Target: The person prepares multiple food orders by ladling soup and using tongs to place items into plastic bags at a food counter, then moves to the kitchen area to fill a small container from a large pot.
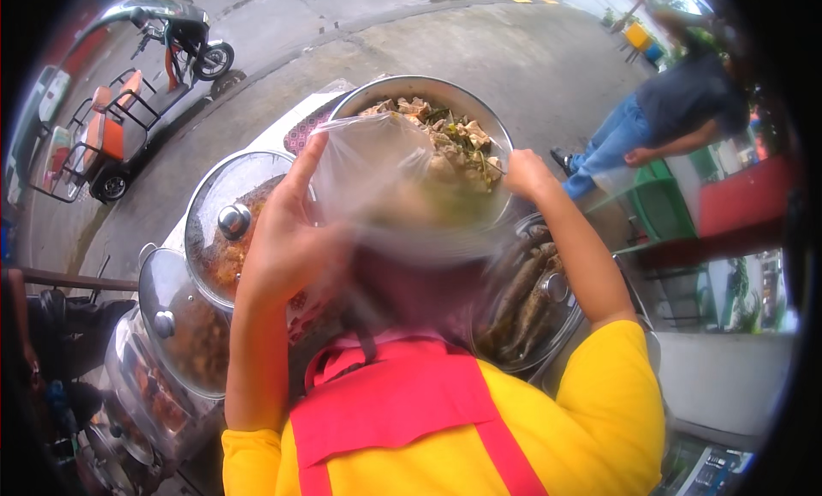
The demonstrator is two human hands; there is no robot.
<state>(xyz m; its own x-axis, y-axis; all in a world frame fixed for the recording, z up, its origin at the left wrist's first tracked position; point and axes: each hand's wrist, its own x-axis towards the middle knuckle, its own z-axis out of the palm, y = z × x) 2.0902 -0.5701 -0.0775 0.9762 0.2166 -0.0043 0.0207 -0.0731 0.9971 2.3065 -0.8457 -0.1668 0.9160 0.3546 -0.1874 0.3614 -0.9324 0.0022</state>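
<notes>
My left hand [292, 232] holds a clear plastic bag [372, 152] by its rim, with the thumb and fingers spread. The bag hangs over the near left part of a large metal pot [420, 79] and hides some of its contents. Chunks of meat with green vegetables [472, 136] lie in the pot. At the pot's right rim, my right hand [530, 175] is closed around what looks like a thin metal utensil handle [496, 167]; its working end cannot be made out. The lower part of the bag is blurred.
Glass-lidded pots of food [232, 221] [186, 322] stand to the left. A lidded dish of whole fish [520, 303] is at the right. Beyond are a parked motor tricycle [135, 104], a standing person [668, 104] and a green plastic chair [661, 203].
</notes>
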